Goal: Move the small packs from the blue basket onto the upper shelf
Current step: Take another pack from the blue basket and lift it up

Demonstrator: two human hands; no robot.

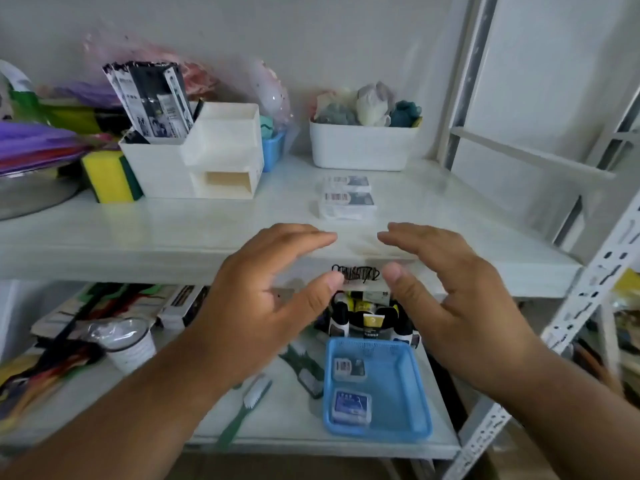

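Note:
A blue basket [405, 393] stands on the lower shelf at the front right. Two small packs lie in its left half, one [348, 368] behind the other [351, 405]. On the upper shelf [173, 237] two more small packs [348, 200] lie in a row, right of the middle. My left hand [266, 299] and my right hand [453, 292] hover side by side in front of the upper shelf's edge, above the basket. Both hands hold nothing and their fingers are spread.
On the upper shelf stand a white organizer [194, 157] with dark packets, a white bin [363, 147] of cloths, a yellow sponge [110, 176] and coloured bags at the left. The lower shelf holds green toothbrushes [249, 407], a cup [128, 344] and tubes [370, 320]. A metal rack post [575, 323] rises at right.

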